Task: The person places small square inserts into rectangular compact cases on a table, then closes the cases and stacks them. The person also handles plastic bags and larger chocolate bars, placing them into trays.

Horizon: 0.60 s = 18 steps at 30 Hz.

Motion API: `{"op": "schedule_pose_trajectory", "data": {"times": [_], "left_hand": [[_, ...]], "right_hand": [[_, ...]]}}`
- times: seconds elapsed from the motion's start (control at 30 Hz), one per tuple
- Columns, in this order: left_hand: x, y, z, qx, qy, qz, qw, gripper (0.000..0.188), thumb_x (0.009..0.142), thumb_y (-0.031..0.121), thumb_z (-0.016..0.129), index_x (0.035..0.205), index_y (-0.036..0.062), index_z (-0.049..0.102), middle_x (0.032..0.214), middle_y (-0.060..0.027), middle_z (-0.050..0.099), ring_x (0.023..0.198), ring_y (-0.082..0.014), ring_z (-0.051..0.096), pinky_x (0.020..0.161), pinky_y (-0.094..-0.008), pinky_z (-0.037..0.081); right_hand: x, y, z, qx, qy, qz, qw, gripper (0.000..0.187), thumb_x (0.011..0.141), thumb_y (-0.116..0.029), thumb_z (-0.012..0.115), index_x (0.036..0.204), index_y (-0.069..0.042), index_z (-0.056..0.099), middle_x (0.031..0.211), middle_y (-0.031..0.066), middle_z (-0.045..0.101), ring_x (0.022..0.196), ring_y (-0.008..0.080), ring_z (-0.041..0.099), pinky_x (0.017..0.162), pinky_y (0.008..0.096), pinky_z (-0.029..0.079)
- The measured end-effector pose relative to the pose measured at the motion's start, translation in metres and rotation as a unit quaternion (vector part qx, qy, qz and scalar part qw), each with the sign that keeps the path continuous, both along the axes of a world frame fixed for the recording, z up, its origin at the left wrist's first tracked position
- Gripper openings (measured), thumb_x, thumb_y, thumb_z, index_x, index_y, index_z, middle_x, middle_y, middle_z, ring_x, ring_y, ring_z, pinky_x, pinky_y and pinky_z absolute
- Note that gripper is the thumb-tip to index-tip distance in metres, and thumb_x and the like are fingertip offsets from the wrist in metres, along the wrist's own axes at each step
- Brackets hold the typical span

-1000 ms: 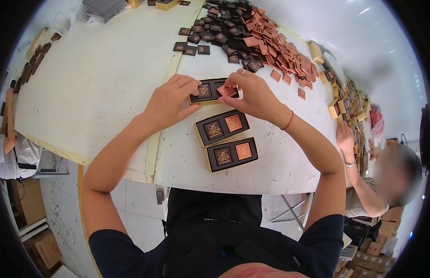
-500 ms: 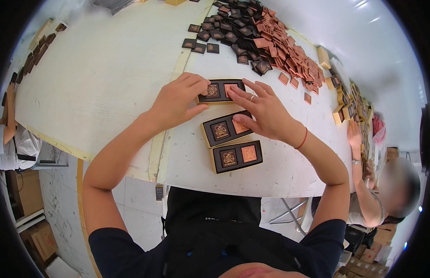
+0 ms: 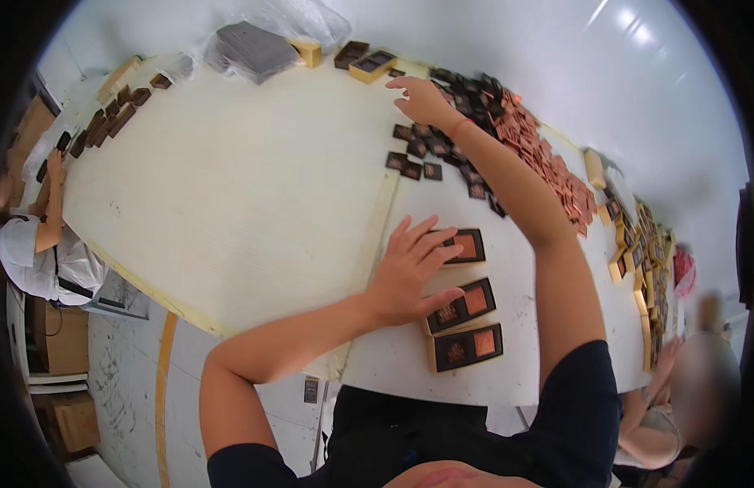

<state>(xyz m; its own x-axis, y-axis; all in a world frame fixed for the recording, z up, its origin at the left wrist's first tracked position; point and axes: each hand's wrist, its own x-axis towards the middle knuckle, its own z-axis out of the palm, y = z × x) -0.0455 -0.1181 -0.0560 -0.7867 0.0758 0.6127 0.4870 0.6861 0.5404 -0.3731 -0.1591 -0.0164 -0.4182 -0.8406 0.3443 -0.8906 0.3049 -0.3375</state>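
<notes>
Three small gold boxes with dark trays lie near me in a rough column: the far box [image 3: 472, 246], the middle box [image 3: 476, 302] and the near box [image 3: 468, 348]. The middle and near ones each hold a dark square and a copper square. My left hand [image 3: 411, 272] spreads its fingers over the left part of the far box, hiding it, with its thumb over the middle one. Stretched far forward, my right hand [image 3: 426, 103] has its fingers apart and holds nothing I can see. Just beyond it sits a gold box with two wells [image 3: 373, 65].
Dark squares [image 3: 426, 145] and copper squares [image 3: 548, 167] are heaped at the far right. Stacked grey sheets [image 3: 253, 50] in plastic and a brown box [image 3: 352, 54] stand at the back. Filled boxes [image 3: 641, 252] line the right edge. People work at both sides.
My right hand has left the far box and reached forward past the dark squares. My left hand has opened and spread over that box. The whole view has shifted.
</notes>
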Motion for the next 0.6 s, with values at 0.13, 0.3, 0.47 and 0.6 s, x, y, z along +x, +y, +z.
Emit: {"op": "schedule_pose_trajectory", "data": {"times": [0.13,0.3,0.47,0.6], "left_hand": [[-0.009,0.000,0.001,0.010,0.004,-0.027,1.000,0.054,0.089,0.042,0.067,0.129,0.0081,0.057,0.141,-0.0141,0.051,0.138,-0.0383,0.039,0.115,-0.0600,0.022],[-0.009,0.001,0.005,0.012,-0.026,-0.023,0.999,0.053,0.089,0.037,0.067,0.129,0.0051,0.055,0.140,-0.0148,0.049,0.139,-0.0369,0.037,0.116,-0.0577,0.022],[-0.013,-0.002,0.002,0.012,-0.037,-0.005,0.999,0.048,0.087,0.023,0.068,0.130,0.0046,0.055,0.141,-0.0159,0.050,0.136,-0.0404,0.040,0.115,-0.0531,0.027],[-0.015,-0.007,-0.001,0.027,-0.048,0.008,0.998,0.048,0.088,0.022,0.068,0.130,0.0038,0.054,0.141,-0.0175,0.050,0.134,-0.0390,0.043,0.113,-0.0495,0.031]], "right_hand": [[-0.031,-0.065,-0.023,0.002,0.051,-0.103,0.993,0.045,0.084,-0.020,0.067,0.128,-0.010,0.061,0.127,0.0165,0.059,0.114,0.0341,0.059,0.096,0.0436,0.049],[-0.029,-0.101,-0.035,-0.042,0.056,-0.157,0.985,0.031,0.083,-0.017,0.066,0.113,-0.008,0.065,0.120,0.0154,0.060,0.110,0.0350,0.061,0.091,0.0458,0.051],[-0.006,-0.082,-0.020,-0.009,0.082,-0.088,0.993,0.027,0.080,-0.003,0.055,0.105,-0.008,0.065,0.111,0.0156,0.063,0.101,0.0368,0.064,0.085,0.0467,0.052],[0.034,-0.005,0.015,-0.148,0.019,0.037,0.988,0.022,0.081,-0.004,0.064,0.102,-0.006,0.061,0.099,0.0122,0.060,0.086,0.0283,0.063,0.075,0.0406,0.051]]}}
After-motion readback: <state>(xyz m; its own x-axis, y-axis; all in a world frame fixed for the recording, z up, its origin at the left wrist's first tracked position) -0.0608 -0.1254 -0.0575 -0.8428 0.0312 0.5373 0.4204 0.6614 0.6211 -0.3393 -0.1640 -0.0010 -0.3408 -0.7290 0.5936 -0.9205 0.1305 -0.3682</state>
